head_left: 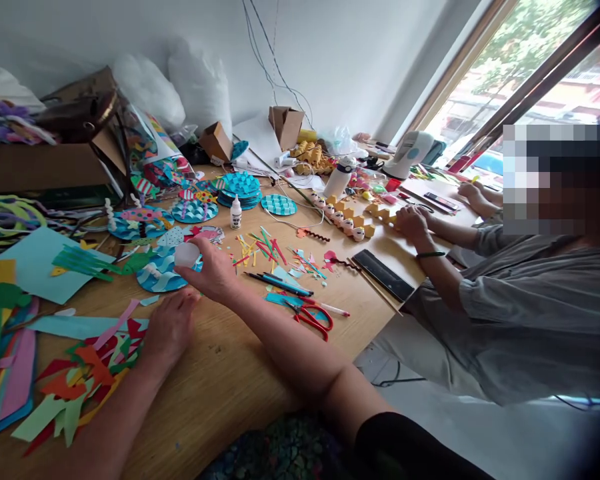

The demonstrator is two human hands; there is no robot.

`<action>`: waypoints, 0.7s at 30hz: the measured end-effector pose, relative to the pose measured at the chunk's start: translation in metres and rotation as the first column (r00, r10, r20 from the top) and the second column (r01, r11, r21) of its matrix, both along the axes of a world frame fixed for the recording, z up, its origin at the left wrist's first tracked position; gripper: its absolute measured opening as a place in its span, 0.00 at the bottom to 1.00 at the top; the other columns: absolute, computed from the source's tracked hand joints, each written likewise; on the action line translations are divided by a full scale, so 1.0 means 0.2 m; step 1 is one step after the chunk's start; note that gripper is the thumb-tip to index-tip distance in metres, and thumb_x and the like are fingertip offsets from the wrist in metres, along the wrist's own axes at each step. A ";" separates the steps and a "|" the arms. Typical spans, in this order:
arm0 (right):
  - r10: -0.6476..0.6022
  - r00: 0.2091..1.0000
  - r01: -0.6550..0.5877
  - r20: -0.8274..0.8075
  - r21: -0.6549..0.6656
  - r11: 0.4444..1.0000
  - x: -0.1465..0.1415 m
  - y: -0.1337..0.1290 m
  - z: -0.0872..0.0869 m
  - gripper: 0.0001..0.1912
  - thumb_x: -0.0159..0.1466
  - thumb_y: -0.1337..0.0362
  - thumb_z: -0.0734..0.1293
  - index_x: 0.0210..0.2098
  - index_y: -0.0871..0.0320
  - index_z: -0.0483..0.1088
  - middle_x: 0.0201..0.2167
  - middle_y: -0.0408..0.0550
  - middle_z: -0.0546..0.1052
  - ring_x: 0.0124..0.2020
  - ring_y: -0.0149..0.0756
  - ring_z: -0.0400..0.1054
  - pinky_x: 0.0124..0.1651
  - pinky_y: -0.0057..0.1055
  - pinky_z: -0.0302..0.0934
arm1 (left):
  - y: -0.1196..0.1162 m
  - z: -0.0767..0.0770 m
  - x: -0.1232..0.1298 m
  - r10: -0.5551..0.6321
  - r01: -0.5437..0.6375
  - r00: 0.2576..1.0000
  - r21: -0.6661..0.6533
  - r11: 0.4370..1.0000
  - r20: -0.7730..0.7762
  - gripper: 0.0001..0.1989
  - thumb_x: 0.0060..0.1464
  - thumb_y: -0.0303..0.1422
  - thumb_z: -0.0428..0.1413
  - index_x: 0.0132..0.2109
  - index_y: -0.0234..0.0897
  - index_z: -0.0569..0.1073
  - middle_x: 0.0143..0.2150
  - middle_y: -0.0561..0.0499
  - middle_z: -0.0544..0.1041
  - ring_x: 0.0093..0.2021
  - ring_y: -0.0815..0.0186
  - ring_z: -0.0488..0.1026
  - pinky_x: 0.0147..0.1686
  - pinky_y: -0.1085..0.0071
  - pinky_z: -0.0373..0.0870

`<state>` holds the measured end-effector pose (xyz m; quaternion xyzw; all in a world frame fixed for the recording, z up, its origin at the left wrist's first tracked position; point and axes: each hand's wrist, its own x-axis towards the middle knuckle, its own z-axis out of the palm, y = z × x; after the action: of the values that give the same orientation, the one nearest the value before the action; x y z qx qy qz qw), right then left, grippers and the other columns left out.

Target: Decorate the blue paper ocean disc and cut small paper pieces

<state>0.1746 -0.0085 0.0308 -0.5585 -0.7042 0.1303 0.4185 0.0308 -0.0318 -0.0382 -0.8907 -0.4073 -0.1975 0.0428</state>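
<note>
My right hand (213,270) pinches a small, whitish, translucent round piece (187,255) between thumb and fingers; its kind is unclear. Directly beneath lies a round blue base (147,277) with wavy paper strips, partly hidden by the hand. Low on the table, at the base's near edge, my left hand (173,327) rests with fingers curled together. Whatever those fingers may hold is hidden. Behind the right hand lie a pink paper fish (207,233) and a pale dotted paper piece (175,235). A white glue bottle (236,215) stands upright farther back.
Red-handled scissors (314,317) and pens (283,283) lie right of my forearm. Paper scraps (87,373) crowd the left side. Finished fish pieces (195,208) and stacked blue discs (240,189) stand behind. A co-worker (505,300) works at the right.
</note>
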 end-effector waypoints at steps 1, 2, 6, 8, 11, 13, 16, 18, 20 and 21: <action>-0.011 1.000 0.011 -0.008 0.007 1.000 0.00 -0.01 0.02 0.25 0.56 0.57 0.69 0.50 0.59 0.60 0.47 0.52 0.73 0.46 0.39 0.69 0.43 0.31 0.61 | -0.01 0.01 0.01 -0.057 0.057 0.998 -0.026 0.998 0.021 0.16 0.53 0.23 0.43 0.43 0.32 0.72 0.43 0.40 0.76 0.45 0.54 0.72 0.44 0.60 0.70; -0.022 1.000 0.022 -0.016 0.010 1.000 0.01 -0.02 0.05 0.25 0.56 0.57 0.69 0.49 0.59 0.61 0.46 0.51 0.74 0.45 0.39 0.69 0.42 0.31 0.61 | -0.02 0.01 0.02 -0.116 0.119 0.992 -0.056 0.991 0.043 0.16 0.52 0.22 0.43 0.43 0.32 0.72 0.42 0.41 0.76 0.44 0.56 0.73 0.44 0.61 0.70; -0.039 0.998 0.042 -0.046 0.049 0.998 0.04 -0.08 0.13 0.23 0.57 0.58 0.69 0.48 0.60 0.61 0.43 0.51 0.74 0.42 0.38 0.70 0.39 0.30 0.62 | -0.11 0.06 0.08 -0.313 0.330 0.943 -0.181 0.927 0.115 0.15 0.55 0.24 0.41 0.44 0.37 0.70 0.41 0.46 0.76 0.43 0.63 0.74 0.43 0.67 0.71; -0.011 0.999 0.017 -0.049 0.119 0.993 0.06 -0.11 0.15 0.22 0.56 0.59 0.69 0.47 0.61 0.62 0.44 0.51 0.74 0.43 0.37 0.69 0.41 0.29 0.62 | -0.16 0.09 0.12 -0.363 0.381 0.924 -0.244 0.892 0.118 0.15 0.58 0.27 0.40 0.43 0.39 0.70 0.41 0.48 0.76 0.41 0.64 0.74 0.41 0.68 0.72; 0.052 0.997 -0.041 -0.049 0.200 0.979 0.09 -0.17 0.17 0.21 0.56 0.61 0.69 0.46 0.61 0.63 0.45 0.52 0.74 0.46 0.36 0.68 0.46 0.29 0.61 | -0.23 0.12 0.17 -0.391 0.398 0.916 -0.331 0.856 0.089 0.14 0.59 0.29 0.41 0.42 0.41 0.71 0.40 0.50 0.77 0.39 0.64 0.74 0.39 0.70 0.72; 0.072 0.996 -0.059 -0.055 0.203 0.977 0.10 -0.20 0.18 0.21 0.57 0.61 0.69 0.47 0.61 0.63 0.47 0.52 0.73 0.48 0.36 0.67 0.48 0.29 0.60 | -0.27 0.14 0.19 -0.401 0.394 0.914 -0.369 0.842 0.059 0.15 0.59 0.30 0.41 0.41 0.41 0.72 0.38 0.51 0.77 0.37 0.65 0.74 0.38 0.70 0.72; 0.065 0.996 -0.054 -0.058 0.165 0.985 0.11 -0.23 0.19 0.20 0.57 0.62 0.69 0.47 0.59 0.62 0.49 0.50 0.73 0.50 0.36 0.66 0.50 0.30 0.60 | -0.29 0.15 0.18 -0.403 0.382 0.915 -0.368 0.848 0.024 0.15 0.59 0.30 0.41 0.39 0.42 0.72 0.38 0.52 0.77 0.37 0.65 0.74 0.38 0.70 0.72; 0.056 0.997 -0.048 -0.057 0.126 0.991 0.11 -0.24 0.20 0.21 0.57 0.62 0.69 0.48 0.57 0.62 0.49 0.49 0.73 0.50 0.35 0.66 0.50 0.30 0.60 | -0.27 0.14 0.16 -0.378 0.360 0.926 -0.337 0.870 0.012 0.15 0.59 0.30 0.41 0.39 0.41 0.73 0.38 0.51 0.78 0.38 0.64 0.74 0.39 0.69 0.71; 0.047 0.997 -0.041 -0.065 0.086 0.995 0.11 -0.23 0.19 0.21 0.57 0.62 0.69 0.49 0.55 0.62 0.50 0.47 0.72 0.50 0.35 0.66 0.49 0.29 0.60 | -0.23 0.12 0.12 -0.321 0.305 0.947 -0.294 0.906 -0.006 0.14 0.58 0.30 0.42 0.40 0.40 0.73 0.37 0.49 0.78 0.39 0.62 0.74 0.41 0.66 0.71; 0.039 0.997 -0.035 -0.073 0.064 0.997 0.11 -0.22 0.19 0.22 0.57 0.62 0.69 0.49 0.55 0.62 0.50 0.46 0.72 0.50 0.35 0.66 0.48 0.28 0.61 | -0.20 0.11 0.10 -0.285 0.265 0.958 -0.279 0.923 -0.033 0.14 0.57 0.29 0.43 0.40 0.39 0.73 0.38 0.48 0.78 0.40 0.60 0.74 0.42 0.64 0.71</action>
<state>0.1967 -0.0528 0.0689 -0.5268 -0.7022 0.1365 0.4590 0.0500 -0.0718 -0.0161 -0.9430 -0.2995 -0.1112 -0.0933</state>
